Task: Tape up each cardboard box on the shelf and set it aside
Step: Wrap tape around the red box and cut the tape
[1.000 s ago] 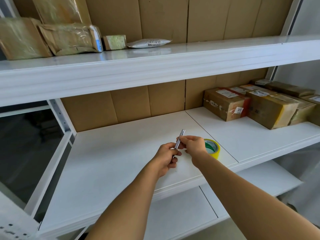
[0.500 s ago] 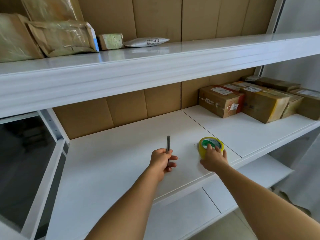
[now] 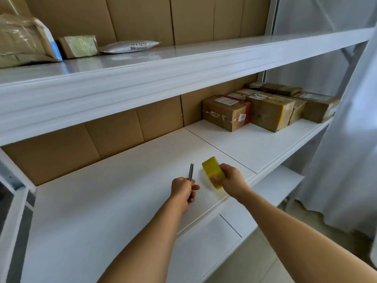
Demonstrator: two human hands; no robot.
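Left hand at about 6 o'clock over the middle shelf — fingers curled round a thin metal cutter, its tip pointing up toward 12. Right hand just beside it at 3 o'clock, gripping a yellow tape roll, held tilted and off the shelf surface; the roll looks motion-blurred. The two hands are near each other but not touching.

Cardboard boxes sit further back on the same shelf at about 2 o'clock, well apart from both hands — a tight cluster, sides touching, with labels on top and tape visible on several. Nearest one has a red strip and a small white tag on its end face.

Upper shelf at 11 o'clock: brown wrapped parcels, a small box and a flat white mailer bag side by side. Cardboard sheets line the back.
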